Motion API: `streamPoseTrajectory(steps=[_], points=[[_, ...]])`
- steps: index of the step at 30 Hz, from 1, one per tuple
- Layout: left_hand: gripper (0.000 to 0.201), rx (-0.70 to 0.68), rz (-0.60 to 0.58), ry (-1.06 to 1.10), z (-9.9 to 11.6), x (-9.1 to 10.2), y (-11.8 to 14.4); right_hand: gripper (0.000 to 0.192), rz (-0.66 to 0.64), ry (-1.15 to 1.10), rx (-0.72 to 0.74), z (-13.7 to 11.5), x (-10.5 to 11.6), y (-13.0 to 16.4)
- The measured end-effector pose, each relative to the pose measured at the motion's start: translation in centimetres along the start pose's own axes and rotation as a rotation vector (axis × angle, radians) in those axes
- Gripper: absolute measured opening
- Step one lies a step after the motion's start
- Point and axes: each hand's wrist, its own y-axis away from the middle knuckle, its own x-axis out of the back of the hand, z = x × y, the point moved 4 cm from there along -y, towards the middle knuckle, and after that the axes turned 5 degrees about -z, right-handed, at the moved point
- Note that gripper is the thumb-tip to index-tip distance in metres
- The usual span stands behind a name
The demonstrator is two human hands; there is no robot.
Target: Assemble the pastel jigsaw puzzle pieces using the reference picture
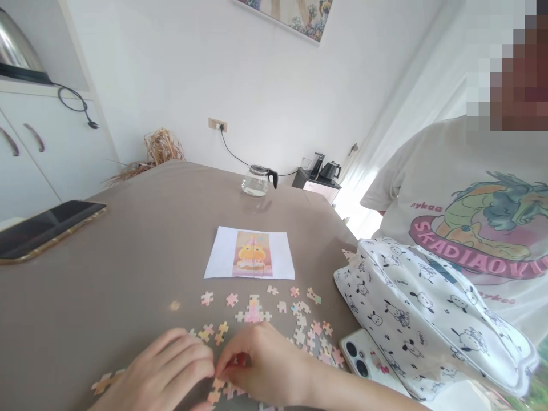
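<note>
My right hand [268,362] is bent in a pinch at the bottom centre, thumb and index fingertip closed on a puzzle piece [218,383] that they partly cover. Just left of it, my left hand [165,371] rests with curved fingers, its thumb apart from them and its fingertips close to the same piece. More puzzle pieces [231,391] lie partly hidden beneath my right hand. Beyond my hands, a small joined section of pink puzzle pieces [253,311] lies flat. A white sheet with a printed cake picture [252,254] lies behind it.
Loose puzzle pieces [314,337] spread at right, beside a phone [357,354] and a white cartoon-print bag [398,311]. A person in a printed T-shirt [471,205] is at right. A glass pot [256,182] stands far back; a dark phone [51,225] lies left on the brown table [149,268].
</note>
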Motion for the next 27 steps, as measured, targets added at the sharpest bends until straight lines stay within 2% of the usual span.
streamPoseTrajectory(steps=[5,16,23,27], points=[[0.014,-0.053,0.061,0.036,0.3,0.3,-0.4,0.038,0.004,0.000,0.009,-0.1,0.1,0.0],[0.022,-0.077,0.048,0.007,0.7,0.4,-0.8,0.033,0.077,-0.121,-0.011,0.3,0.3,0.6],[0.037,-0.083,0.072,-0.012,0.4,0.1,-0.4,0.025,0.316,0.055,-0.065,1.7,3.6,4.4],[0.042,-0.132,0.097,-0.041,1.2,0.1,-0.9,0.023,0.380,0.138,-0.145,3.8,5.2,7.0]])
